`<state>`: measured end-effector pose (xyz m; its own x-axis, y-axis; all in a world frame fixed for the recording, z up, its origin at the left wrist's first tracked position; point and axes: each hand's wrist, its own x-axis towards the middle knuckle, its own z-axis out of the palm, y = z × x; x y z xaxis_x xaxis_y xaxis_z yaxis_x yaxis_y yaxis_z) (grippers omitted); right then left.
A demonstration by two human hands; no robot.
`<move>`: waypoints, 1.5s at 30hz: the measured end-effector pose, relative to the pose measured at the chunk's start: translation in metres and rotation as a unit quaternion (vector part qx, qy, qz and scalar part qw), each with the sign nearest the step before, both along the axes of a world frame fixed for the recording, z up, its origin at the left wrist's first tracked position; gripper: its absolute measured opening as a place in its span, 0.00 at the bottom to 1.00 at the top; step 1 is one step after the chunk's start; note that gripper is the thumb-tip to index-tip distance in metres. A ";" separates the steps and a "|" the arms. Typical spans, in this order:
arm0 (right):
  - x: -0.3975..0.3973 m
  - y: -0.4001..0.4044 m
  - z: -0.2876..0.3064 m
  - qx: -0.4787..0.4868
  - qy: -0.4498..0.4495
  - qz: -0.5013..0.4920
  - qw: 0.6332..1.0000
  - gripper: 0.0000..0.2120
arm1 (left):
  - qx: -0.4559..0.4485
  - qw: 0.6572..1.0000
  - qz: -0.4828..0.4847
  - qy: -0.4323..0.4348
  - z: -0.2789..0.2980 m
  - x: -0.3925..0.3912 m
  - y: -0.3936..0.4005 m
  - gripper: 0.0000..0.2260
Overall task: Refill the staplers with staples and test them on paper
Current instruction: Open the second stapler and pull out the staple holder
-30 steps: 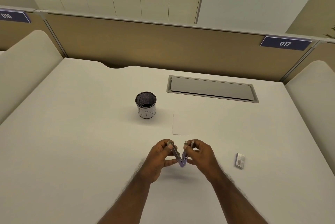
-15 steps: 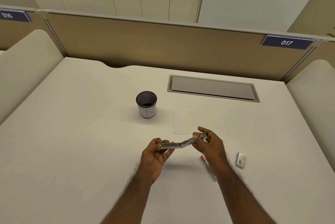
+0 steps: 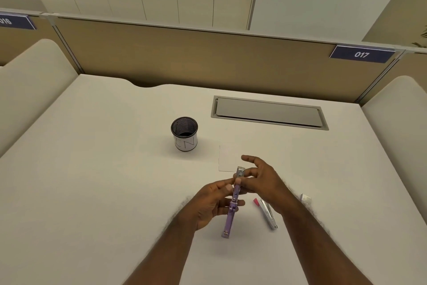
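While opened out flat above the desk, held in both hands:
Purple stapler point(image 3: 231, 210): swung open into one long strip, purple end toward 6 o'clock, metal end toward 12 o'clock, lifted clear of the desk point(image 3: 92, 192).
Left hand point(image 3: 211, 204): fingers curled round the middle of the purple stapler, thumb laid along its upper half.
Right hand point(image 3: 261, 179): thumb and bent fingers pinching the metal tip at the far end; forefinger stretched out straight toward 11 o'clock, touching nothing.
Pink stapler point(image 3: 265, 213): lying on the desk just at 3 o'clock of the purple one, pink tip toward 11 o'clock, metal end toward 5 o'clock, partly under the right forearm.
Staple box point(image 3: 305, 198): small, at 3 o'clock, mostly hidden behind the right wrist.
Paper point(image 3: 227, 157): white sheet flat on the desk at 12 o'clock of the hands, near edge covered by the right hand.
Pen cup point(image 3: 184, 133): black mesh, white label, upright at 11 o'clock, apart from the paper.
Cable flap point(image 3: 269, 112): grey, set in the desk at 1 o'clock, farther back.
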<state>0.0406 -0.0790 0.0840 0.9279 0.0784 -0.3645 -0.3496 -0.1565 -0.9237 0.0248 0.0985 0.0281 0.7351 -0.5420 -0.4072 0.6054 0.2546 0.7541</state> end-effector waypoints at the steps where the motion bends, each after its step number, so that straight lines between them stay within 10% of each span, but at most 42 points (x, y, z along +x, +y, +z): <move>1: 0.000 0.001 0.000 -0.016 -0.006 0.011 1.000 0.29 | -0.007 1.000 -0.007 0.006 0.002 0.002 -0.001 0.15; 11: -0.016 0.004 -0.002 -0.261 -0.201 0.034 0.943 0.17 | -0.092 0.993 0.038 0.059 -0.002 0.008 -0.002 0.15; 23: -0.024 0.010 0.002 -0.401 -0.202 0.120 0.885 0.17 | -0.123 0.989 0.050 0.065 -0.005 0.013 -0.006 0.17; 45: -0.046 0.011 -0.009 -0.347 -0.248 0.073 0.902 0.03 | -0.134 0.980 0.098 0.112 -0.011 0.009 -0.010 0.17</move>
<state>-0.0054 -0.0678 0.0754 0.9885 0.1264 0.0834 0.1507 -0.7673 -0.6234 0.0336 0.0885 0.0176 0.7445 -0.5080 -0.4332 0.6675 0.5534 0.4983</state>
